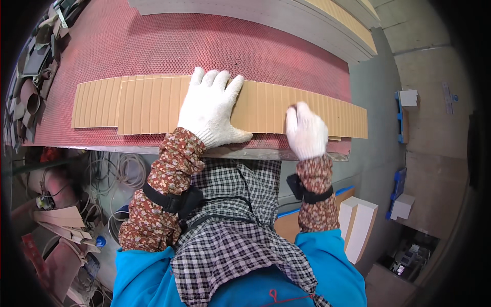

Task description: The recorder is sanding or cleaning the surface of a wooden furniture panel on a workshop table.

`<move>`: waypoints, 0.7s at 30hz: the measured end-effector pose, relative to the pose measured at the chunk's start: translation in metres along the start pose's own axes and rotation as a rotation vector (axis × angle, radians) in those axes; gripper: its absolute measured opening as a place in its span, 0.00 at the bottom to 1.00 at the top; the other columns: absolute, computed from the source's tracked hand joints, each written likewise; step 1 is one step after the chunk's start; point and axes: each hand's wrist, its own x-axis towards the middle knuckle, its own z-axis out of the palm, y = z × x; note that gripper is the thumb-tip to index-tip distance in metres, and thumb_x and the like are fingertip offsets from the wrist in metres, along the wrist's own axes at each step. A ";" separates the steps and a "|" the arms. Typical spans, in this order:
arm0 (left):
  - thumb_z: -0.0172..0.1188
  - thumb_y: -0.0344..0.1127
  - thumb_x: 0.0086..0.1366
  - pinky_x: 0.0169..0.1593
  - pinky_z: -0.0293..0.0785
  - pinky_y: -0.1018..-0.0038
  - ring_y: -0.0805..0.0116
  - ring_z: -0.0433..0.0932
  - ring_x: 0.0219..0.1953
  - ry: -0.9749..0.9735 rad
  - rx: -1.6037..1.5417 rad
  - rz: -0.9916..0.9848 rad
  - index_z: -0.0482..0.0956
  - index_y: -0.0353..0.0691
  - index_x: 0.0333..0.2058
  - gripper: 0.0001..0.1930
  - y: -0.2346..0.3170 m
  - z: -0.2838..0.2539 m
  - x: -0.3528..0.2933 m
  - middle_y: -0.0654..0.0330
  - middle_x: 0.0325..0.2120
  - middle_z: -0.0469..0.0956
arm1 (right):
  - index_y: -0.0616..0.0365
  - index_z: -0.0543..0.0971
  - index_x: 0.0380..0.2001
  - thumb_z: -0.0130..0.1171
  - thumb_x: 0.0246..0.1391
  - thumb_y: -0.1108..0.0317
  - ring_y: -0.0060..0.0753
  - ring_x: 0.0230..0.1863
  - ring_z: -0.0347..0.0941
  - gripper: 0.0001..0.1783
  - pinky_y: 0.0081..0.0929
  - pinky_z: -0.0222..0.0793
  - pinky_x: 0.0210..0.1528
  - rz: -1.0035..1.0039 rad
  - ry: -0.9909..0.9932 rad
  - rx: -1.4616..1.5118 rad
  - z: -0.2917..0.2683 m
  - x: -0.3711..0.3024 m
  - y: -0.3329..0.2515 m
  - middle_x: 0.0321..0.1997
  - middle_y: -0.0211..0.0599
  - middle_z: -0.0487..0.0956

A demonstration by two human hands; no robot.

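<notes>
A long strip of brown corrugated cardboard lies across a red textured work surface. Beneath it, another strip sticks out at the left end. My left hand, in a white knit glove, presses flat on the upper strip with its fingers spread. Over the strip's right part, my right hand, gloved in white too, is closed with thumb and forefinger together. A small dark bit shows at its fingertips, but I cannot make out what it is.
Long stacked cardboard pieces lie along the far side of the surface. Scraps and offcuts crowd the left. Coiled hoses hang below the front edge. White box-like pieces stand at my lower right.
</notes>
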 end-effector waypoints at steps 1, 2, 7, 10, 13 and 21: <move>0.76 0.62 0.40 0.67 0.61 0.52 0.51 0.73 0.57 0.000 0.005 -0.005 0.75 0.35 0.59 0.50 -0.001 0.000 -0.001 0.49 0.48 0.77 | 0.58 0.81 0.40 0.52 0.71 0.56 0.54 0.29 0.85 0.16 0.48 0.81 0.36 -0.005 -0.001 0.004 0.002 0.016 -0.003 0.27 0.50 0.85; 0.76 0.62 0.40 0.67 0.61 0.52 0.51 0.73 0.57 0.005 0.018 -0.004 0.75 0.35 0.59 0.50 -0.001 0.001 -0.002 0.49 0.48 0.77 | 0.59 0.81 0.41 0.51 0.71 0.56 0.55 0.32 0.85 0.18 0.49 0.82 0.39 0.027 -0.054 -0.047 0.002 0.033 -0.004 0.29 0.50 0.86; 0.76 0.63 0.40 0.67 0.61 0.52 0.51 0.74 0.56 -0.008 0.035 -0.003 0.75 0.35 0.59 0.51 0.002 0.002 0.000 0.49 0.48 0.77 | 0.61 0.81 0.43 0.46 0.71 0.54 0.57 0.45 0.85 0.21 0.54 0.80 0.52 0.022 -0.127 -0.108 0.006 0.084 0.004 0.42 0.56 0.86; 0.75 0.63 0.40 0.67 0.60 0.52 0.51 0.73 0.57 -0.008 0.036 -0.010 0.75 0.35 0.59 0.51 0.001 0.005 -0.001 0.50 0.48 0.77 | 0.60 0.80 0.45 0.47 0.71 0.54 0.57 0.45 0.85 0.21 0.55 0.79 0.52 0.068 -0.123 -0.114 0.009 0.081 0.001 0.41 0.55 0.86; 0.76 0.63 0.40 0.68 0.60 0.51 0.51 0.73 0.57 0.016 0.023 -0.005 0.75 0.35 0.60 0.51 -0.001 0.007 -0.003 0.49 0.48 0.77 | 0.59 0.80 0.45 0.48 0.72 0.54 0.56 0.40 0.86 0.20 0.54 0.80 0.48 0.131 -0.143 -0.105 0.005 0.055 -0.007 0.36 0.53 0.87; 0.76 0.63 0.40 0.67 0.61 0.52 0.51 0.74 0.56 0.025 0.043 0.006 0.75 0.35 0.59 0.51 -0.002 0.003 -0.002 0.49 0.47 0.77 | 0.56 0.79 0.36 0.53 0.71 0.58 0.50 0.25 0.84 0.14 0.42 0.80 0.30 -0.012 0.127 -0.020 0.003 -0.051 -0.005 0.24 0.46 0.84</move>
